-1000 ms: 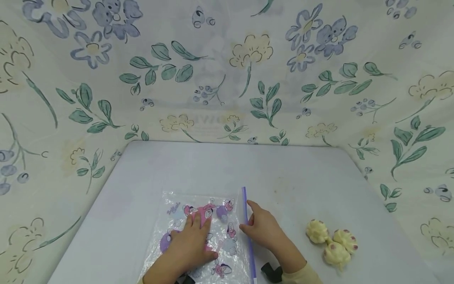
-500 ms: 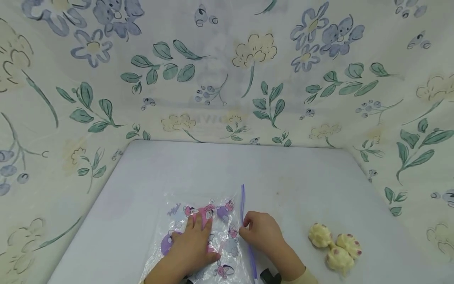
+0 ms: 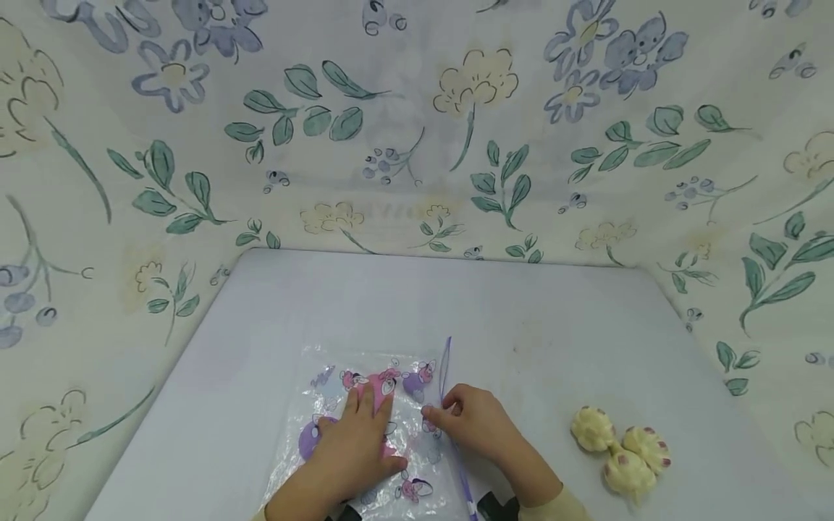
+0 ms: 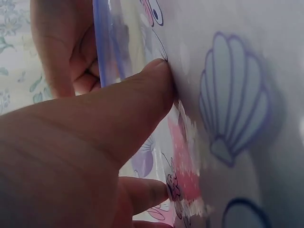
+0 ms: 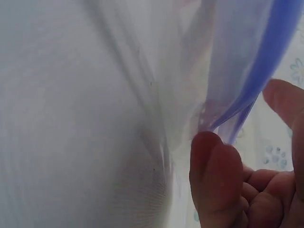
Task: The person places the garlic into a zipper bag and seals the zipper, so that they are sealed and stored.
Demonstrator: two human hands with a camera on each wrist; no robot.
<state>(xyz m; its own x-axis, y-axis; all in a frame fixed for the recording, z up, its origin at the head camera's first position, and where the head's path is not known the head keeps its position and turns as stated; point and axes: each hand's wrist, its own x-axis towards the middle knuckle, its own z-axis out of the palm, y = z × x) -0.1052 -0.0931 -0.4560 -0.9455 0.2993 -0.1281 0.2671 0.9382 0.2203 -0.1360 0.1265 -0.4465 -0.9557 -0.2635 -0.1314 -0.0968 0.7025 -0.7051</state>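
A clear zip bag [image 3: 417, 434] printed with pink and purple cartoon figures lies flat on the white table. My left hand [image 3: 355, 445] rests on it with fingers spread; in the left wrist view its thumb [image 4: 137, 99] presses the plastic beside a printed shell. Along the bag's right side runs a purple zip strip [image 3: 445, 369], its two edges parted at the far end. My right hand [image 3: 478, 427] has curled fingers at this strip, the thumb over the bag's printed side. The right wrist view shows the strip [image 5: 266, 57] between thumb and fingertips.
Three pale yellow, lumpy balls [image 3: 628, 474] with pinkish spots sit together right of my right forearm. Black wrist mounts [image 3: 498, 506] show near both wrists. A floral cloth [image 3: 391, 145] surrounds the table [image 3: 365, 297] at back and sides.
My right hand has moved from the strip's outer side leftward, its thumb now over the bag. The strip has gone from one thick band to two parted edges. The left hand stays put.
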